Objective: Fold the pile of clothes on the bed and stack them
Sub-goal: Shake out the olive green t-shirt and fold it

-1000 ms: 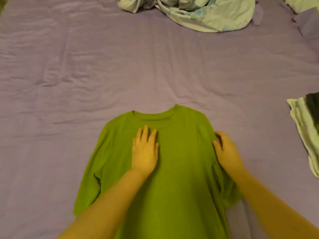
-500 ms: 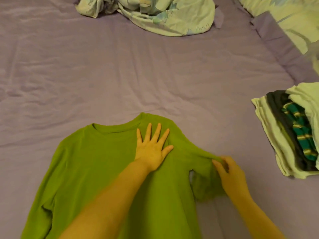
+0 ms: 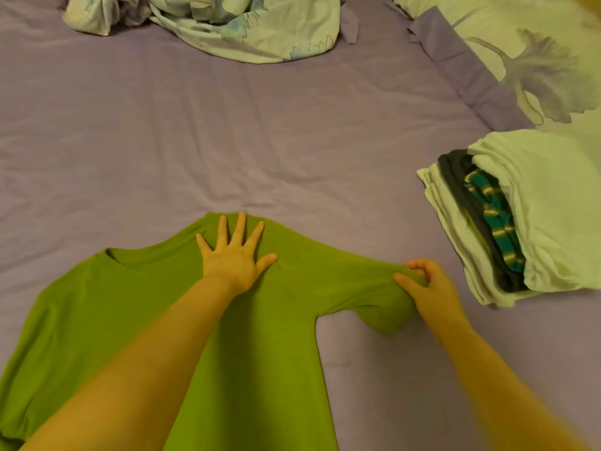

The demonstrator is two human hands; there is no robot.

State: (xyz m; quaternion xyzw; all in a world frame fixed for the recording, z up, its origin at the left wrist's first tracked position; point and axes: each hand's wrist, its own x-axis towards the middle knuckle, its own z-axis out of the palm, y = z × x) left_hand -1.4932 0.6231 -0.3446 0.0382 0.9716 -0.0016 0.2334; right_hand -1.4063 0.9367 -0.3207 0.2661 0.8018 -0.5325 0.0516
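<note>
from the head camera we see a green shirt (image 3: 266, 336) lying flat on the bed (image 3: 227, 141), near the bottom of the picture. the bed has a purple sheet with soft wrinkles.

our left hand (image 3: 234, 255) lies flat on the shirt, just beside the neck hole. its fingers (image 3: 240, 226) are straight and spread wide, pressing the cloth down.

our right hand (image 3: 426, 288) is at the end of the shirt's right sleeve (image 3: 367, 288). its fingers (image 3: 416, 265) are curled and pinch the sleeve cloth with the thumb. the sleeve is stretched out to the side, toward the stack.

on the right side of the bed sits a stack of folded clothes (image 3: 520, 216), near the right hand but not touching it. it has pale green pieces on top and bottom, a dark piece, and a teal piece with light stripes in between.

at the far end of the bed lies a crumpled pale cloth (image 3: 227, 24) with blue drawings on it. at the top right we see a pale blanket (image 3: 536, 60) with a purple flower picture and a purple edge.

we can read no words or labels on anything.
</note>
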